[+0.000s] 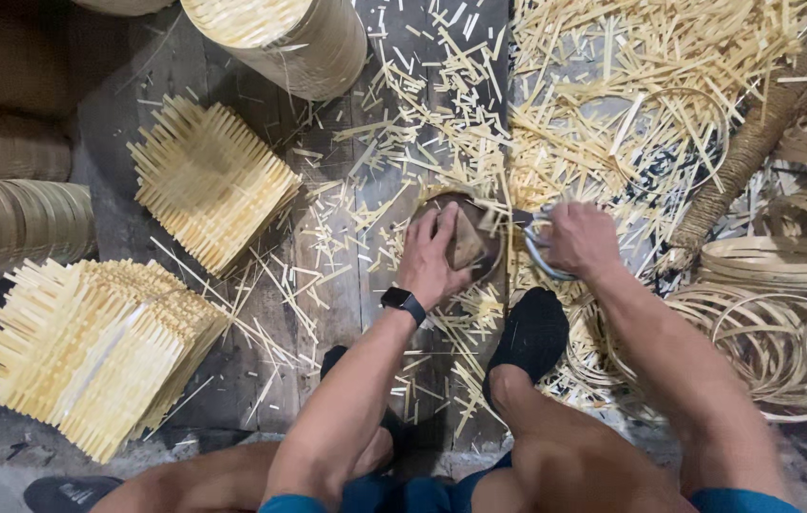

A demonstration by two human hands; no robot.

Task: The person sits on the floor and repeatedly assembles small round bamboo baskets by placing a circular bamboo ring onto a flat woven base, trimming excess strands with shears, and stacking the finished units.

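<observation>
L hand (434, 258) pressed flat on round dark block (465, 237) at centre floor, pinning small woven piece so it can't shift; R hand (582, 239) fist closed on shears (538, 249) just right of block; offcuts (479, 123) strewn beyond; woven mats (208, 180) stacked left, out of way.

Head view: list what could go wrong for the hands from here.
1. The left hand presses on the round block right beside the metal tool that the right hand grips; a slip might nick fingers.
2. Loose bamboo offcuts litter the floor around the black-socked foot; splinters could prick it.
</observation>
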